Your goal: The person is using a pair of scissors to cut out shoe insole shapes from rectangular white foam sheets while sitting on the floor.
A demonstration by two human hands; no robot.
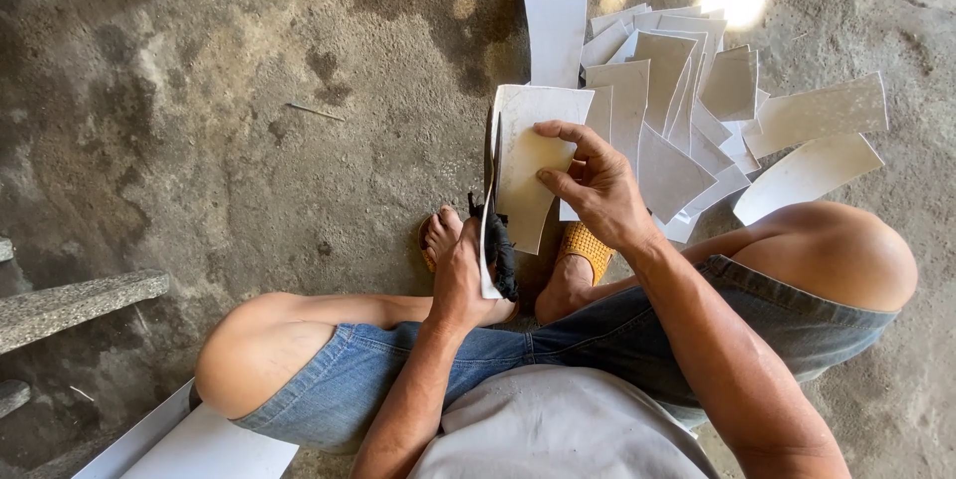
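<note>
black tool (pixel 501 250): mostly hidden behind left hand (pixel 460 275) fingers, kind unclear | white board (pixel 189 444): cut by bottom edge | right hand (pixel 596 185) thumb behind sheet (pixel 528 165)

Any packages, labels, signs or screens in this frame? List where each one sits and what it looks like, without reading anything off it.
None in view. The nearest to it is blank sheet material:
White sheet: held upright between left hand and right hand, rectangular, off-white, smudged.
Pile of cut pieces: on the concrete floor ahead of the knees, overlapping white and grey rectangles.
</note>
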